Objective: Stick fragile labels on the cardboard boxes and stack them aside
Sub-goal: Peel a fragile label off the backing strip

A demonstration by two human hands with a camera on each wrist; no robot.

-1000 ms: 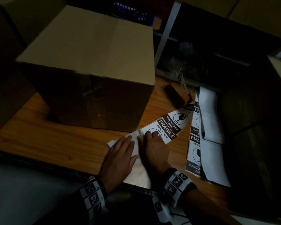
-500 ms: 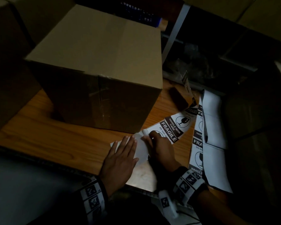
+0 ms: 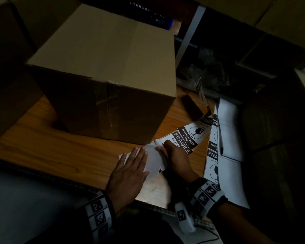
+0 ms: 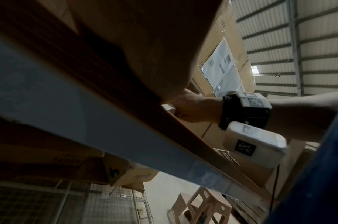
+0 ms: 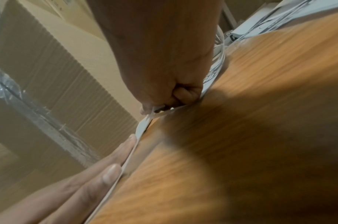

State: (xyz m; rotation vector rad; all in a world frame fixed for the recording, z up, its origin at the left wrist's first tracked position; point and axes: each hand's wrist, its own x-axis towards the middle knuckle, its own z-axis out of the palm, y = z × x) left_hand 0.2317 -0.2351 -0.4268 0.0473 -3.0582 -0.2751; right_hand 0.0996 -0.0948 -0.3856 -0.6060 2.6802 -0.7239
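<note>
Wooden table [image 3: 60, 150] carried a taped cardboard box [image 3: 104, 71] and, just in front of it, a strip of fragile labels [image 3: 185, 138]. The left hand [image 3: 128, 175] lay flat with fingers straight, pressing the strip's white end down. The right hand [image 3: 176, 159] pinched a lifted label edge [image 5: 154, 110] between curled fingers

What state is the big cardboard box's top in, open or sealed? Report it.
Shut: the large brown cardboard box has its top flaps lying flat and closed, and clear tape runs down its front seam. Tape along the top cannot be told.
</note>
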